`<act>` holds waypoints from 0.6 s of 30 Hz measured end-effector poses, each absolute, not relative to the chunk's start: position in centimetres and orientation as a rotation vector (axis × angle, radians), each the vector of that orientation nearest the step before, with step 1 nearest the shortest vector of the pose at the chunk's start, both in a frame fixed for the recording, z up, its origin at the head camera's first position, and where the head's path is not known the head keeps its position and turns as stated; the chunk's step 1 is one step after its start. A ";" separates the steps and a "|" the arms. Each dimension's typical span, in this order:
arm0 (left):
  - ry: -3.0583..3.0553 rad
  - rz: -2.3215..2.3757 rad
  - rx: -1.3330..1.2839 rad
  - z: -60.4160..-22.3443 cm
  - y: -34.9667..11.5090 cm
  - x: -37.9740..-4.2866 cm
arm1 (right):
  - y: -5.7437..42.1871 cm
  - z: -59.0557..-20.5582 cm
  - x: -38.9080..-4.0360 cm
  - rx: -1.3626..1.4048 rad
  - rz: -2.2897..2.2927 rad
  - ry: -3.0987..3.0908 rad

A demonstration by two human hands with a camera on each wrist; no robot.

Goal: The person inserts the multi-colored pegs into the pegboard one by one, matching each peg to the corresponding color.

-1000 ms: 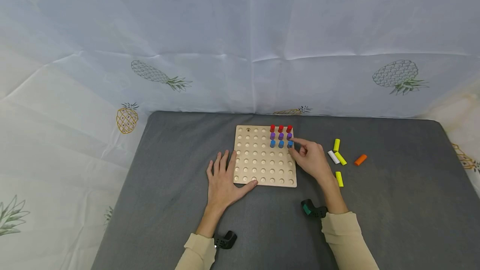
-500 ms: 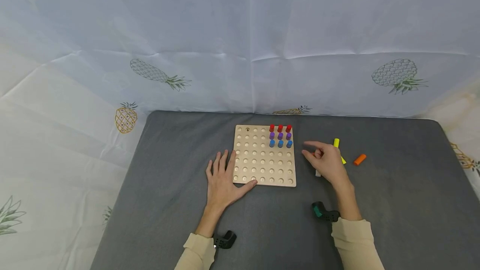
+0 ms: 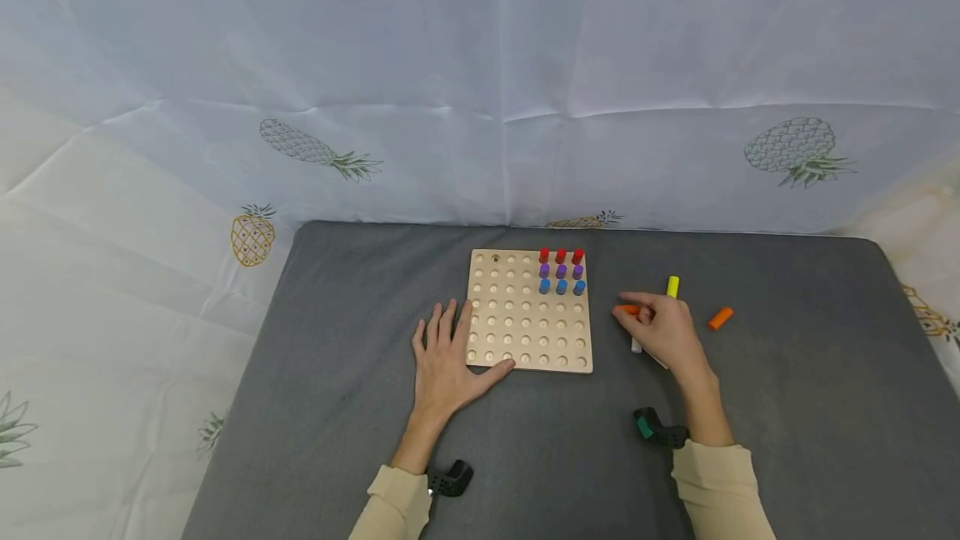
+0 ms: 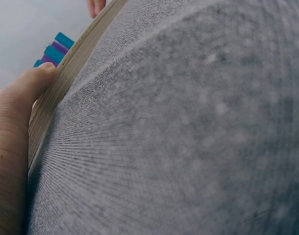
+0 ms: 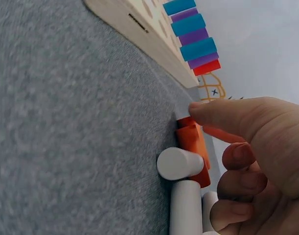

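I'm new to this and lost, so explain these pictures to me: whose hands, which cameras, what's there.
There is no robot here, just a person's two bare hands. The wide picture comes from a camera on the head; the two close-ups come from one on each wrist.

On a dark grey cloth surface lies a pale, square wooden board with rows of holes. Red, purple and blue cylindrical pegs stand in it. Loose yellow, orange and white cylindrical pegs lie to its right.

The left hand rests at the board's edge. The right hand is at an orange peg; I can't tell whether it grips it.
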State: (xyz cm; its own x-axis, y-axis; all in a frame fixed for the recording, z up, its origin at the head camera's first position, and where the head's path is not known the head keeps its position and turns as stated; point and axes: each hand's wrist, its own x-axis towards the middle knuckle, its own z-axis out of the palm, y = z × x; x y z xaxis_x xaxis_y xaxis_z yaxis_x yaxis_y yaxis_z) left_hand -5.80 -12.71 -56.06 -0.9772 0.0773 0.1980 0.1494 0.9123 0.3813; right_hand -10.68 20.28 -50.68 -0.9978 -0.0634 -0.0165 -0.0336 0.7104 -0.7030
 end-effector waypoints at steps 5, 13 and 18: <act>-2.900 -0.605 -0.171 -56.0 -12.7 -5.8 | 20.3 -50.8 -10.6 -0.035 -1.099 2.861; -2.927 -0.608 -0.163 -56.0 -12.7 -5.7 | 20.2 -50.8 -10.7 0.002 -1.030 2.855; -2.927 -0.598 -0.165 -56.0 -12.7 -5.7 | 20.1 -50.8 -10.7 0.005 -0.988 2.862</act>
